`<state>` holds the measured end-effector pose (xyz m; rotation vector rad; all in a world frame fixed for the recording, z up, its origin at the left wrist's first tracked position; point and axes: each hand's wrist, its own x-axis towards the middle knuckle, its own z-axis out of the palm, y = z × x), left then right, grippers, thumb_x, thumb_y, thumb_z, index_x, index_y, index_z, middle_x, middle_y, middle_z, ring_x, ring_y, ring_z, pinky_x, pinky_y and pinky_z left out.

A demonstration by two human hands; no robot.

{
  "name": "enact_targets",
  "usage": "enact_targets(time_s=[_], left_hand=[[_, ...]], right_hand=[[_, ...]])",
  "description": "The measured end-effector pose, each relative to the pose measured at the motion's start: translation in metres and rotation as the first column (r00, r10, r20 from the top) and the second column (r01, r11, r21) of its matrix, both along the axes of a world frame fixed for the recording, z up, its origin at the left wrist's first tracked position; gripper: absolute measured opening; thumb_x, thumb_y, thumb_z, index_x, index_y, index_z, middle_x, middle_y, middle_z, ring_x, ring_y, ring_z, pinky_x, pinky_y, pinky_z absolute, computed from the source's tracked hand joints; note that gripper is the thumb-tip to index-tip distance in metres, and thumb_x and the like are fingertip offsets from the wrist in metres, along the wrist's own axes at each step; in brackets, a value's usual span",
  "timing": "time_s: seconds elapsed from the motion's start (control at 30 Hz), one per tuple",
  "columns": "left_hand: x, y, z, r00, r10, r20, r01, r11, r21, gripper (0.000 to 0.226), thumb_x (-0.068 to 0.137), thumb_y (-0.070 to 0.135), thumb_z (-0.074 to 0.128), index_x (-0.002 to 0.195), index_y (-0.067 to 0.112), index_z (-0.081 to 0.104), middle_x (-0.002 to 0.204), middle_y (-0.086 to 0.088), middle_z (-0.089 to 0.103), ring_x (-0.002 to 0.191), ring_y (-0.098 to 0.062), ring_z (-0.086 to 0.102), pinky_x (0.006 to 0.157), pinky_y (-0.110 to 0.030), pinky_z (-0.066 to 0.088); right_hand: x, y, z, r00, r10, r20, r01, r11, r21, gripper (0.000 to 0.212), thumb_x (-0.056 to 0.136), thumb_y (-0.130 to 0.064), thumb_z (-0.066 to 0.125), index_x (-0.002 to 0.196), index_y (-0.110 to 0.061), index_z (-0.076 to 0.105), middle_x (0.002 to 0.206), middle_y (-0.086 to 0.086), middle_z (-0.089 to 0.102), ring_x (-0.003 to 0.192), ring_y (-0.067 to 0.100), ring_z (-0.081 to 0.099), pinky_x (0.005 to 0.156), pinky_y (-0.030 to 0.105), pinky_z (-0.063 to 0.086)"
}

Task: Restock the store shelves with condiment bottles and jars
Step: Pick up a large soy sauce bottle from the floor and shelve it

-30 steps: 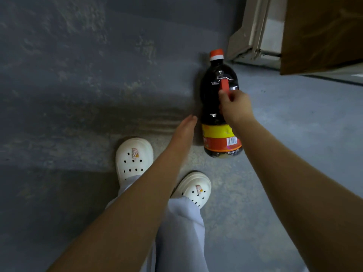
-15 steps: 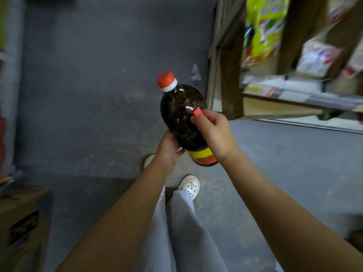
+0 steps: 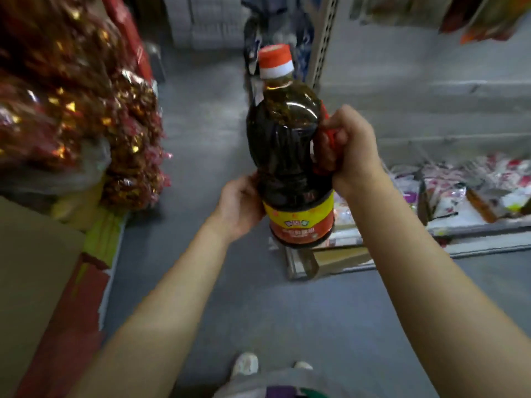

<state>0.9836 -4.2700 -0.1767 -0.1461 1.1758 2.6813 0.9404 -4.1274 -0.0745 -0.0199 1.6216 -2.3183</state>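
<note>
A big dark sauce bottle (image 3: 283, 156) with a red and white cap and a yellow and red label is held upright in the air in front of me. My right hand (image 3: 349, 147) grips its red side handle. My left hand (image 3: 240, 202) curls around the lower left of the bottle's body, just above the label. The bottle's base is well above the grey floor.
A shelf unit (image 3: 416, 219) on the right holds packets on its low tier, with a perforated upright (image 3: 323, 41) behind the bottle. Shiny red and gold decorations (image 3: 86, 119) and cardboard boxes (image 3: 34, 268) crowd the left. The grey aisle floor (image 3: 301, 311) runs between them.
The bottle came up off the floor and now stands upright at chest height. My left hand went from reaching to holding its side. The view swung up from the floor to the aisle.
</note>
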Motion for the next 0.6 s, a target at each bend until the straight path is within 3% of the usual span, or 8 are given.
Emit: enact_targets(time_s=[0.07,0.13,0.27,0.33,0.43,0.6], left_hand=[[-0.004,-0.01,0.019,0.975,-0.205,-0.082,0.196,0.975,-0.1,0.052,0.046,0.012,0.061,0.096,0.016,0.072,0.096,-0.003,0.073,0.091,-0.019,0.066,0.088,-0.031,0.045],[-0.012,-0.011,0.029,0.901,-0.419,-0.112,0.384,0.89,-0.246,0.071,0.049,0.01,0.064,0.119,0.02,0.058,0.11,-0.001,0.07,0.103,-0.02,0.063,0.092,-0.032,0.047],[-0.026,0.019,0.051,0.726,-0.67,-0.156,0.528,0.689,-0.497,0.095,0.057,0.019,0.081,0.141,0.023,0.038,0.133,0.001,0.06,0.123,-0.021,0.056,0.094,-0.032,0.05],[-0.028,0.047,0.056,0.711,-0.683,-0.167,0.507,0.662,-0.552,0.101,0.05,0.04,0.091,0.138,0.024,0.044,0.133,-0.001,0.06,0.123,-0.022,0.056,0.099,-0.039,0.047],[-0.032,0.096,0.058,0.756,-0.627,-0.188,0.435,0.696,-0.572,0.101,0.036,0.059,0.09,0.124,0.022,0.057,0.117,0.0,0.069,0.108,-0.021,0.065,0.086,-0.036,0.051],[-0.04,0.191,0.068,0.685,-0.697,-0.213,0.476,0.649,-0.594,0.089,0.033,0.071,0.083,0.106,0.022,0.065,0.097,0.002,0.074,0.091,-0.015,0.07,0.072,-0.03,0.053]], right_hand=[[0.007,0.008,0.015,0.999,-0.047,-0.009,0.046,0.997,-0.063,0.035,0.081,-0.02,0.037,0.047,-0.015,0.03,0.03,-0.005,0.028,0.027,0.01,0.021,0.035,0.014,0.013],[0.016,0.022,0.023,0.992,-0.118,-0.04,0.116,0.992,-0.058,0.035,0.077,-0.024,0.037,0.043,-0.018,0.031,0.03,-0.005,0.023,0.028,0.01,0.014,0.04,0.016,0.006],[0.031,0.064,0.028,0.948,-0.317,-0.016,0.313,0.942,-0.124,0.034,0.084,-0.023,0.035,0.051,-0.018,0.03,0.034,-0.006,0.022,0.031,0.009,0.013,0.041,0.017,0.004],[0.041,0.09,0.032,0.916,-0.401,-0.027,0.395,0.911,-0.122,0.032,0.085,-0.024,0.038,0.053,-0.019,0.035,0.037,-0.007,0.023,0.033,0.008,0.014,0.043,0.021,0.004],[0.055,0.135,0.041,0.846,-0.527,-0.081,0.519,0.849,-0.1,0.033,0.088,-0.025,0.043,0.055,-0.02,0.046,0.047,-0.008,0.029,0.04,0.009,0.019,0.05,0.028,0.007],[0.074,0.219,0.055,0.718,-0.683,-0.135,0.692,0.721,0.035,0.023,0.097,-0.024,0.046,0.074,-0.021,0.05,0.061,-0.008,0.041,0.045,0.005,0.03,0.042,0.018,0.024]])
